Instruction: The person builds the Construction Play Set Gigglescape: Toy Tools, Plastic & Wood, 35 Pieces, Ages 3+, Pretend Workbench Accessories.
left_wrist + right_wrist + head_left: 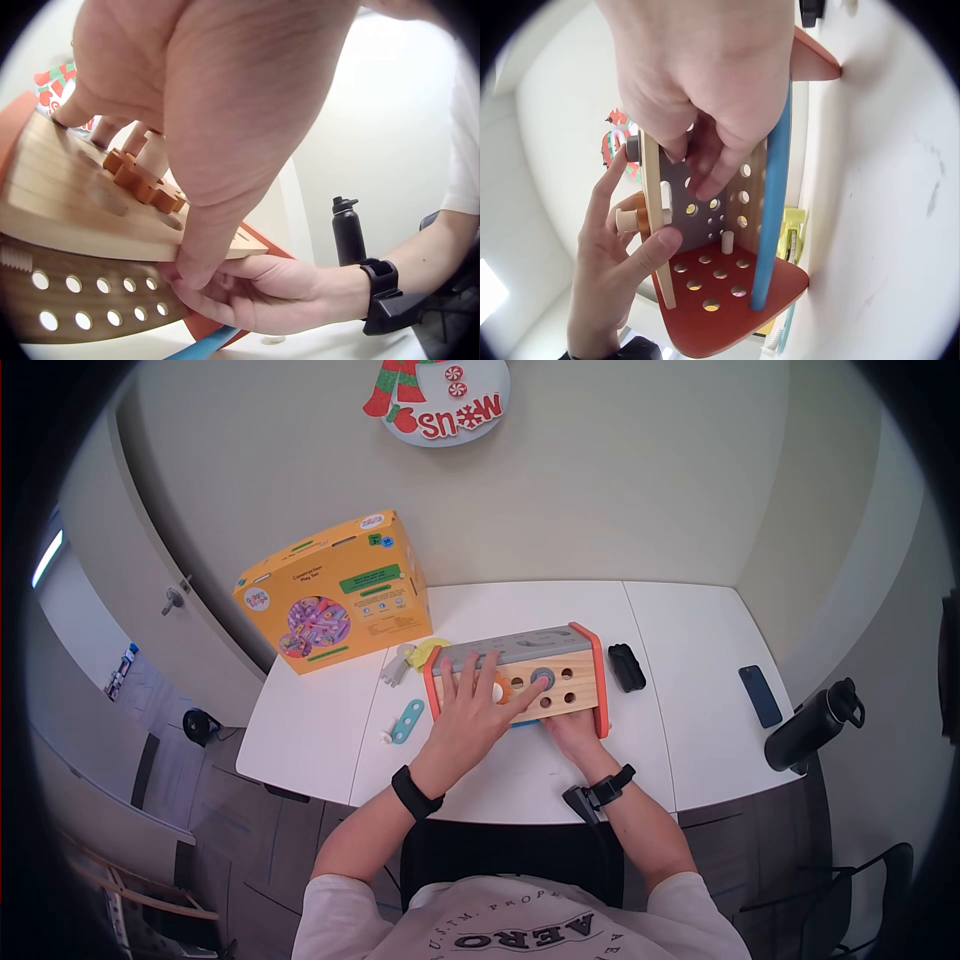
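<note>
A wooden toy toolbox with a grey top and red ends stands on the table. My left hand spreads over its top edge and front panel, one digit touching a round grey piece set in the panel. Beside that hand, an orange gear with a pale peg sits on the panel. My right hand reaches inside from below, fingers bent behind the panel near the grey piece; I cannot tell whether they pinch anything. A blue bar runs along the box's lower edge. A ridged pale screw shows inside.
A teal strip with holes and small white pieces lie left of the box. Yellow and grey toy parts are behind it, near a large orange carton. To the right are a black case, phone and bottle.
</note>
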Tool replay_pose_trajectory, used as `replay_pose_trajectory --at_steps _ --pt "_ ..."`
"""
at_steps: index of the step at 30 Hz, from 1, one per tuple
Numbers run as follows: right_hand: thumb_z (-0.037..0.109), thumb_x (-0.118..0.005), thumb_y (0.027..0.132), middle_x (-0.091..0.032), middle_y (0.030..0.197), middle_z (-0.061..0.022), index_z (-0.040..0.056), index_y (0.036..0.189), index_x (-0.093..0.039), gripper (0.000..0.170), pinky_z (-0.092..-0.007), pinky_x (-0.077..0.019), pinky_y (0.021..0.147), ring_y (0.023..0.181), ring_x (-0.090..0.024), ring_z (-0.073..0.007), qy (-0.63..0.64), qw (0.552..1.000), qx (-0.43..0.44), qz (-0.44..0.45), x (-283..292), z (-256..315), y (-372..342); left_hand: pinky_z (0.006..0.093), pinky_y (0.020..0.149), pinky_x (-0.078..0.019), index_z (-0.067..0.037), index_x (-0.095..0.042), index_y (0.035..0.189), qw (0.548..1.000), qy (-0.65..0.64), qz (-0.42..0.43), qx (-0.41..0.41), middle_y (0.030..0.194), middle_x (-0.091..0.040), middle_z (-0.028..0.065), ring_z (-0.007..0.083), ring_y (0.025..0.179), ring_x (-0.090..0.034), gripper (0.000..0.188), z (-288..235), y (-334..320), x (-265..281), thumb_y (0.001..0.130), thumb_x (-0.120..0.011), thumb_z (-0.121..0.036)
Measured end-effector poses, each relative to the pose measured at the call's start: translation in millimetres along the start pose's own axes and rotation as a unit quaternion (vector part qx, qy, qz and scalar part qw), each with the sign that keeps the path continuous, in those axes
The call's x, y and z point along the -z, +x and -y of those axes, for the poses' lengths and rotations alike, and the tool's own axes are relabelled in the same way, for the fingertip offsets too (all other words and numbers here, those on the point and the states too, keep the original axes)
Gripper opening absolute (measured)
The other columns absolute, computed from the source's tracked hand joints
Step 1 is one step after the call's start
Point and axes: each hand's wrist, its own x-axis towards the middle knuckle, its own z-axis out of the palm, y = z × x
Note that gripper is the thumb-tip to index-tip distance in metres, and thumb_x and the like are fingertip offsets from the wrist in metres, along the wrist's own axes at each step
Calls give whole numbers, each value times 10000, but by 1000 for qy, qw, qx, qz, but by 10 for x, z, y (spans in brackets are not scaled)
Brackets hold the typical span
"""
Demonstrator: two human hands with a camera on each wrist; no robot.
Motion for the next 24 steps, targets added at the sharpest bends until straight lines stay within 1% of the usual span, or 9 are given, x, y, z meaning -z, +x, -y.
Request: replay_pose_trajectory --at_steps 2,5,8,10,13,15,19,22,24 --pt "-62 -671 974 -506 1505 -40 170 1530 -391 665 -397 -589 1025 1332 -585 -224 -27 1000 3 -9 56 -80 8 694 1105 -315 -422 -488 1561 1000 -4 -2 0 1465 -472 280 461 1371 -447 916 -2 4 -2 771 -888 -188" --pt "-71 -670 968 -511 1493 -39 174 1521 -401 663 -381 -596 998 1317 -593 -218 -33 999 -19 -15 69 -94 -4 694 1101 -317 -419 -489 1561 1000 -3 -4 0 1461 -472 281 460 1365 -449 916 -5 3 -2 770 -885 -179" --pt "-68 -675 964 -515 1484 -37 177 1517 -406 662 -370 -595 981 1305 -593 -208 -28 996 -77 -32 55 -81 -35 694 1096 -323 -420 -489 1561 1000 -1 -5 0 1459 -471 283 462 1362 -449 914 -2 2 -7 773 -880 -171" --pt "-64 -679 963 -519 1476 -34 177 1514 -410 660 -365 -594 971 1295 -594 -203 -36 995 -94 -26 98 -156 -59 695 1093 -324 -422 -489 1561 1000 -1 -4 1 1460 -469 284 463 1362 -448 912 -9 4 -8 776 -876 -167" --pt "-58 -690 959 -525 1471 -35 179 1518 -406 670 -362 -594 965 1287 -599 -201 -38 996 -87 -4 157 -245 -60 696 1093 -321 -426 -488 1560 1000 0 -2 5 1463 -466 284 463 1364 -446 908 -17 0 -4 780 -871 -160" --pt "-60 -691 958 -527 1470 -50 168 1525 -396 679 -370 -603 972 1288 -606 -212 -48 995 -90 11 204 -295 -38 696 1096 -317 -429 -488 1560 1000 0 -3 6 1463 -465 283 462 1366 -444 906 -17 -12 -10 783 -865 -154" --pt "-66 -687 957 -528 1474 -82 135 1533 -378 685 -390 -625 980 1289 -619 -235 -40 995 -83 32 103 -144 -74 697 1100 -310 -429 -487 1561 1000 -4 -9 5 1464 -464 281 461 1367 -443 899 -24 -13 -27 790 -850 -141" --pt "-93 -705 928 -555 1441 -110 56 1495 -406 659 -369 -625 988 1261 -631 -234 -7 996 -82 15 -18 -32 -109 696 1099 -309 -426 -490 1560 1000 -10 -7 6 1460 -467 284 463 1363 -445 887 -26 -16 1 798 -837 -136" --pt "-102 -695 931 -559 1432 -115 57 1486 -410 644 -378 -641 951 1227 -652 -243 -2 995 -92 30 -15 -2 -100 696 1100 -307 -424 -494 1558 1000 -4 -7 4 1458 -469 286 464 1361 -445 877 -31 -12 7 803 -830 -135"
